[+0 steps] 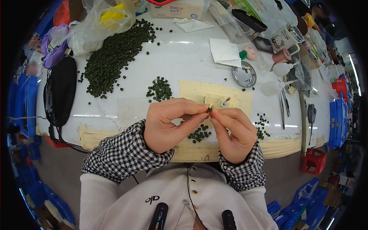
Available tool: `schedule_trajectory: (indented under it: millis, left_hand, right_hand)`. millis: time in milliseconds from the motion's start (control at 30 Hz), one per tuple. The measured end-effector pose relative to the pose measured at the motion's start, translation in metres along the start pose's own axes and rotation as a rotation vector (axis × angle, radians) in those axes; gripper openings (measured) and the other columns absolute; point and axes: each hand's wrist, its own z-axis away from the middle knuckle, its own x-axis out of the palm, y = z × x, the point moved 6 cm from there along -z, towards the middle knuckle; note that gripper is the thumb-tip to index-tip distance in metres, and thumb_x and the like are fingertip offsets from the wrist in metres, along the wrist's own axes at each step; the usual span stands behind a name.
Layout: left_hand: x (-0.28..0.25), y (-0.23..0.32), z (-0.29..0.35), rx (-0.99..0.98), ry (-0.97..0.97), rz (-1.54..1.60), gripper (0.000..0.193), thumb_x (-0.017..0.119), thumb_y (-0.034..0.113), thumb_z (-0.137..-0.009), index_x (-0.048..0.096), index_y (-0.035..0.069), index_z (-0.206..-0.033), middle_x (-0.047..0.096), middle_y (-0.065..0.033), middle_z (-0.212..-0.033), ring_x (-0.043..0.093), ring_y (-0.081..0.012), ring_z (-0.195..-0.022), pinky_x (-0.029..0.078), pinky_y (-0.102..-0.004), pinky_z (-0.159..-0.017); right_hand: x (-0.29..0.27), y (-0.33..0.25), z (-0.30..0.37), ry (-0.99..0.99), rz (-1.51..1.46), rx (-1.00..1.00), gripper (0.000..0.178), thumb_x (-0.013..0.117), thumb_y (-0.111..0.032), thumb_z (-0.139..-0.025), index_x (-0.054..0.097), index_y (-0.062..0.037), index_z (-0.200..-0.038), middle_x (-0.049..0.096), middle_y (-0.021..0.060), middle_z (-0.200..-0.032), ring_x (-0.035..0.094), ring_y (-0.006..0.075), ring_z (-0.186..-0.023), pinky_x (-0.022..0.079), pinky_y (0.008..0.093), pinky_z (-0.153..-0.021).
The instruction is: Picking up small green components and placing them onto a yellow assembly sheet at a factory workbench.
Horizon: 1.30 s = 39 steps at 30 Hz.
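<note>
My left hand (166, 122) and my right hand (237, 135) meet over the front of the table. Between their fingertips is a small dark green piece (210, 109), pinched from both sides and partly hidden. Just beyond it, a pale block with a short brown-tipped stick (227, 100) stands on a yellow sheet (189, 87). Loose green pieces (199, 134) lie below and between my hands. Another cluster of green pieces (262, 126) is right of my right hand, and a third small heap (160, 89) sits beyond my left hand.
A large pile of green pieces (115, 55) spreads over the far left, beside a black pouch (62, 92). To the right are a round metal dish (243, 76), white squeeze bottles (273, 87), tweezers (282, 111) and a mug (283, 38). A wooden strip (276, 148) edges the table.
</note>
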Motion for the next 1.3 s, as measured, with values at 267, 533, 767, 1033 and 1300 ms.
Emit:
schedule_trajectory:
  millis: [267, 533, 767, 1033, 1300]
  left_hand:
    - [-0.001, -0.004, 0.000, -0.102, -0.020, 0.118, 0.018, 0.064, -0.011, -0.085, 0.065, -0.007, -0.102, 0.067, -0.0158, -0.097, 0.069, -0.0205, -0.090, 0.058, -0.0291, -0.082]
    - [0.000, -0.006, 0.000, -0.134, -0.002, 0.183, 0.017, 0.065, -0.010, -0.085, 0.065, -0.007, -0.101, 0.067, -0.0158, -0.097, 0.069, -0.0202, -0.089, 0.058, -0.0290, -0.081]
    - [0.000, -0.007, 0.000, -0.149, -0.010, 0.185, 0.017, 0.065, -0.009, -0.085, 0.065, -0.007, -0.102, 0.067, -0.0152, -0.098, 0.069, -0.0189, -0.089, 0.057, -0.0277, -0.081]
    - [-0.003, -0.006, -0.005, -0.098, -0.010, 0.087, 0.019, 0.065, -0.009, -0.085, 0.066, -0.006, -0.104, 0.067, -0.0128, -0.098, 0.067, -0.0165, -0.091, 0.055, -0.0261, -0.080]
    - [-0.050, -0.013, -0.016, 0.002, 0.118, -0.528, 0.015, 0.069, -0.004, -0.080, 0.069, -0.003, -0.095, 0.067, -0.0097, -0.086, 0.064, -0.0133, -0.073, 0.051, -0.0225, -0.061]
  right_hand:
    - [-0.001, -0.001, 0.001, -0.019, -0.042, 0.031, 0.032, 0.068, 0.008, -0.082, 0.067, 0.0003, -0.113, 0.066, 0.0111, -0.096, 0.065, 0.0164, -0.079, 0.052, 0.0242, -0.067]
    - [-0.001, -0.001, 0.001, -0.016, -0.049, 0.026, 0.032, 0.067, 0.008, -0.083, 0.067, 0.0003, -0.114, 0.066, 0.0113, -0.096, 0.066, 0.0165, -0.080, 0.053, 0.0246, -0.068]
    - [-0.001, 0.000, 0.002, -0.011, -0.040, 0.009, 0.033, 0.067, 0.008, -0.082, 0.067, -0.0001, -0.113, 0.066, 0.0114, -0.096, 0.066, 0.0170, -0.079, 0.053, 0.0246, -0.067]
    - [0.002, 0.001, 0.002, 0.023, 0.008, -0.044, 0.030, 0.070, 0.008, -0.078, 0.068, 0.0022, -0.108, 0.066, 0.0114, -0.091, 0.063, 0.0186, -0.071, 0.051, 0.0254, -0.061]
    - [-0.003, 0.005, 0.005, 0.089, 0.124, -0.025, 0.028, 0.071, 0.008, -0.078, 0.069, 0.0031, -0.105, 0.065, 0.0122, -0.087, 0.064, 0.0209, -0.071, 0.052, 0.0264, -0.062]
